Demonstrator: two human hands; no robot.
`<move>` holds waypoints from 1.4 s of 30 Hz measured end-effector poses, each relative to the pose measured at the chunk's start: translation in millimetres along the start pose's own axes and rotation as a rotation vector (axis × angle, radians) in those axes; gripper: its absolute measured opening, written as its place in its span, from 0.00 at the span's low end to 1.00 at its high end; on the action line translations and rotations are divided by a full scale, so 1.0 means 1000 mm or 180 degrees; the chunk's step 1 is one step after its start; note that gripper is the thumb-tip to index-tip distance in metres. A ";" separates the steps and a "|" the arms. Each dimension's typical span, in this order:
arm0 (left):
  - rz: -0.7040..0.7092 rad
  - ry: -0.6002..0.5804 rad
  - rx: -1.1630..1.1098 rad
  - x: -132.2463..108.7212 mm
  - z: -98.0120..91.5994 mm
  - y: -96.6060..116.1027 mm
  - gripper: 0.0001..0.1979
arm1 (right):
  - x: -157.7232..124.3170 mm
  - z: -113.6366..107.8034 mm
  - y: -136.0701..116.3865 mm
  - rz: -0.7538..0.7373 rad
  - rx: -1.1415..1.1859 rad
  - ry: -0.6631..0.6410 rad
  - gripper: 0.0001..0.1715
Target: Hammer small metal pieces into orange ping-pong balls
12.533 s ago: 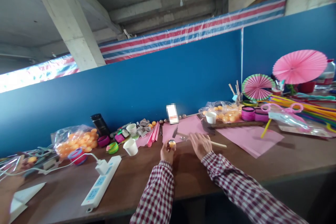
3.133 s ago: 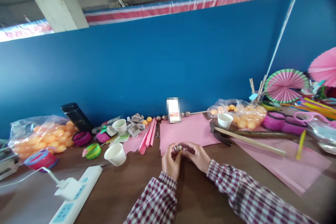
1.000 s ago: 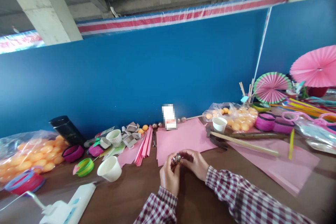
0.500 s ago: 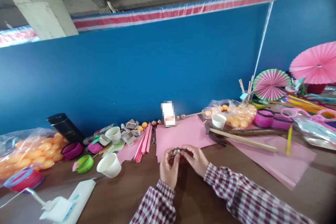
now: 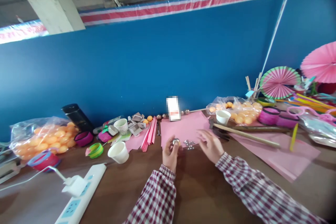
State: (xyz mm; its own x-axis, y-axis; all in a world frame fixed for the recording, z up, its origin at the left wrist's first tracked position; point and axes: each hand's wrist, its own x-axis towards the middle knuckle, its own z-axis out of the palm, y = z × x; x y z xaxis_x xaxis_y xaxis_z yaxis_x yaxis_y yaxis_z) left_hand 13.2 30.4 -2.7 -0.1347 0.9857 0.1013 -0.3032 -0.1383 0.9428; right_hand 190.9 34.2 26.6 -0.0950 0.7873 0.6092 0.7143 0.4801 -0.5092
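Note:
My left hand (image 5: 169, 155) pinches a small shiny silver ball-like piece (image 5: 175, 141) between thumb and fingers, above the near edge of a pink paper sheet (image 5: 183, 128). My right hand (image 5: 211, 145) is apart from it on the right, fingers spread with nothing in them. Between the two hands lies a cluster of small shiny silver pieces (image 5: 189, 144) at the sheet's near edge; their exact kind is too small to tell.
A hammer (image 5: 246, 135) lies right of the sheet, with a white paper cup (image 5: 223, 117) behind it. Left are folded pink strips (image 5: 149, 134), another paper cup (image 5: 118, 152), a power strip (image 5: 81, 190) and a bag of orange balls (image 5: 49, 140). A blue partition (image 5: 147, 59) stands behind.
My right hand has drawn away to the right from my left hand and opened. The cluster of silver pieces now shows between them. The view has shifted slightly left.

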 end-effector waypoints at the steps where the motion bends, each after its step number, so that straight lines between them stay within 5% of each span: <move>1: 0.0038 0.0006 0.0025 0.000 -0.001 0.000 0.25 | 0.000 -0.011 0.009 -0.0024 -0.0368 0.0137 0.17; 8: 0.0458 -0.0130 0.0795 -0.007 0.001 0.010 0.25 | -0.011 -0.062 0.072 0.0365 -0.2301 0.0164 0.21; 14: 0.0587 -0.0155 0.0935 -0.009 -0.004 0.012 0.21 | -0.011 -0.065 0.099 0.0371 -0.2305 -0.0234 0.22; 20: 0.0596 -0.0254 0.0931 -0.008 -0.004 0.013 0.19 | -0.011 -0.066 0.116 0.0457 -0.2464 -0.0130 0.21; 25: 0.0576 -0.0306 0.0810 -0.009 -0.002 0.012 0.21 | -0.007 -0.069 0.096 0.0700 -0.2607 -0.0181 0.16; 32: 0.0390 -0.0218 0.0584 -0.004 -0.004 0.007 0.23 | -0.008 -0.065 0.040 0.0212 -0.2501 0.0521 0.16; 42: -0.0105 -0.0311 -0.0177 -0.005 -0.001 0.008 0.20 | -0.023 -0.028 -0.001 -0.0695 -0.1868 -0.0263 0.19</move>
State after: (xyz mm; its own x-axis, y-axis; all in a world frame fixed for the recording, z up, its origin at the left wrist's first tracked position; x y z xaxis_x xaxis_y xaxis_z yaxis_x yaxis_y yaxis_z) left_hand 10.3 24.0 3.4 -0.0319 0.9941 0.1036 -0.3581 -0.1081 0.9274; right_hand 211.1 4.6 29.9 -0.3182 0.7336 0.6005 0.9316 0.3595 0.0543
